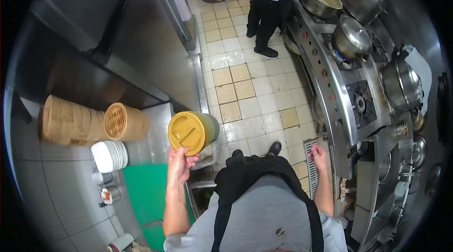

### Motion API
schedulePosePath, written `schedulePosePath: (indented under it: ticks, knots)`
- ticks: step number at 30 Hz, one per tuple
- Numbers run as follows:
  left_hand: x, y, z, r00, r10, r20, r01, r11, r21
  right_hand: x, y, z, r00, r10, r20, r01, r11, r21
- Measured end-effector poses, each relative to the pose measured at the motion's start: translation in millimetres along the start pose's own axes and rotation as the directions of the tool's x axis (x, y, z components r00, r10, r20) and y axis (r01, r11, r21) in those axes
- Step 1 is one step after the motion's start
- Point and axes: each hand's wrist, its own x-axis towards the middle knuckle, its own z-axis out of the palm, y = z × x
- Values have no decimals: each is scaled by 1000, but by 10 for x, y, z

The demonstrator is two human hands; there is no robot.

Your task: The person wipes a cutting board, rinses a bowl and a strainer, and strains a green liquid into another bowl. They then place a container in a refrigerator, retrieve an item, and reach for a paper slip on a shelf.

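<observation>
My left hand (179, 166) is closed on the near edge of a yellow round tub (207, 127). Its mustard-yellow lid (188, 132) has a raised bar across the top and faces up toward me. The tub is over the end of the steel counter, beside the green cutting board (144, 190). On my other side, my right hand (318, 157) hangs near the stove front with its fingers curled in and nothing visible in them.
Bamboo steamers (75, 122) and stacked white plates (110, 156) stand along the left counter. To the right is a stove (325, 79) with large pots (351, 38); a blue flame shows under one. A co-worker (271, 6) stands ahead by it. A floor drain grate (311, 167) lies near my right hand.
</observation>
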Motion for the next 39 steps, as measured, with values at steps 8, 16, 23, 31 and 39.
schedulePosePath:
  ticks: [8,16,23,31,39]
  knots:
    - [1073,456,661,1000,17,-4,-17,1000,25,544,114,98,978,200,-62,-200,980,20]
    - [1755,798,1314,961,95,-259,-117,990,-72,2798,-862,552,976,214,47,-218,971,95]
    - [2467,1086,1639,919,99,-382,-172,972,-160,4666,-3139,2222,892,-170,418,327,883,-338]
    - [3967,1729,1751,928,96,-361,-143,984,-107,5147,-5484,4418,673,-423,607,624,765,-158]
    - [5091,2651,1980,961,51,-270,-75,994,-77,5162,-7541,6021,337,-719,608,901,434,13]
